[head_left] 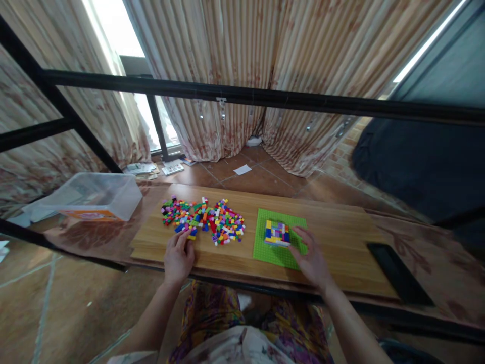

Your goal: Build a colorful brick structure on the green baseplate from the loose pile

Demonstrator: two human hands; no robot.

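A pile of small coloured bricks (206, 220) lies spread on a wooden board (341, 237). My left hand (178, 255) rests at the pile's near edge, fingers pinched on a brick there. To the right lies a green baseplate (273, 250) with a small block of stacked coloured bricks (277, 234) on it. My right hand (312, 258) lies flat on the baseplate's right part, fingers stretched, fingertips just beside the brick block.
A clear plastic box (94, 197) lies on the left of the patterned cloth. A black flat object (397, 273) lies at the right. A black metal frame bar (265, 98) crosses above. Curtains and tiled floor lie beyond.
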